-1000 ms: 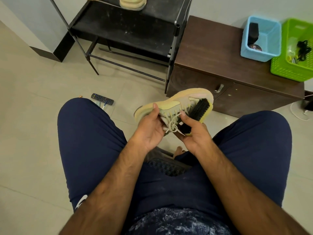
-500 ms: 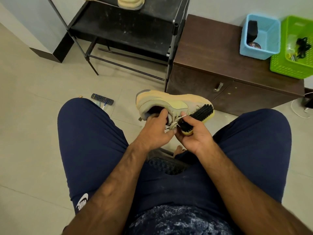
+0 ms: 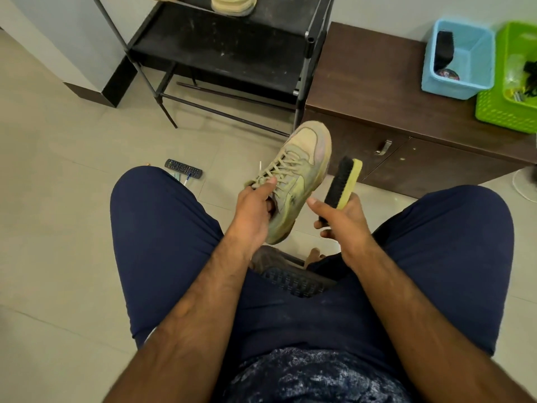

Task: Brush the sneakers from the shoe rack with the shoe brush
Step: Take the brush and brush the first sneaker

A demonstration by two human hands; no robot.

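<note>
In the head view, a tan sneaker (image 3: 302, 170) is being held up between the knees by the left hand (image 3: 252, 212). Its fingers are being curled round the collar and its thumb is being pressed on the laces. The toe is being pointed away and up, toward the black shoe rack (image 3: 232, 53), where a second sneaker (image 3: 234, 4) is being kept on an upper shelf. The shoe brush (image 3: 344, 181) is being gripped at its near end by the right hand (image 3: 341, 225), with the dark bristles being turned toward the sneaker; the brush is being held just beside the shoe, not touching it. A remote (image 3: 183, 168) is being left on the tiled floor (image 3: 58, 199). A blue basket (image 3: 453, 85) and a green basket (image 3: 499, 114) are being carried by the brown cabinet (image 3: 363, 82).
</note>
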